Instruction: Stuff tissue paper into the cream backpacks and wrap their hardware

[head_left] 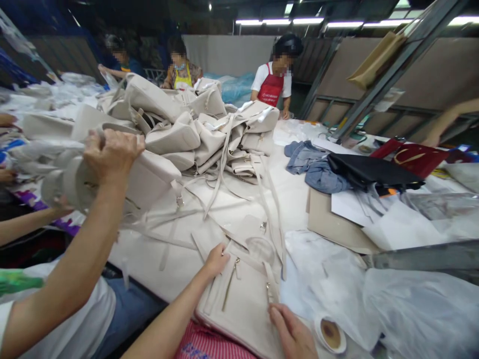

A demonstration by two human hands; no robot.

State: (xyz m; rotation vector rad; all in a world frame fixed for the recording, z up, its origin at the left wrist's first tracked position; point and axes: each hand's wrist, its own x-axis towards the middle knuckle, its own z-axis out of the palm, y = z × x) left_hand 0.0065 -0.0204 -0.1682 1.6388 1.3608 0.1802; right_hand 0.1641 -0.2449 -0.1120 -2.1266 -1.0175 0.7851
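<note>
A cream bag [239,294] is seen lying flat at the near edge of the table [292,194], zip side up, partly overhanging toward the wearer. The left hand [217,260] is set on its upper left corner beside the gold zip [230,281], with the fingers curled down and together; whether an edge is pinched beneath them cannot be told. The right hand [294,335] is laid on the lower right edge, fingers loosely together and flat, nothing being clamped. Just right of it a tape roll [331,334] is found on crumpled plastic sheeting [374,299]. Loose straps [224,169] are trailed from the pile of bags [179,124] down across the held bag's top. To the left, another bag [145,179] is gripped in a co-worker's hand [112,149] and lifted off the pile. Several risks can be judged. Since the bag is only pressed, not gripped, it could be slid off the table edge by a small tug. The trailing straps could be snagged if the co-worker's bag is pulled away, and the flat bag dragged along. The tape roll could be knocked off by the right wrist, and the pale material could be marked by it.
</note>
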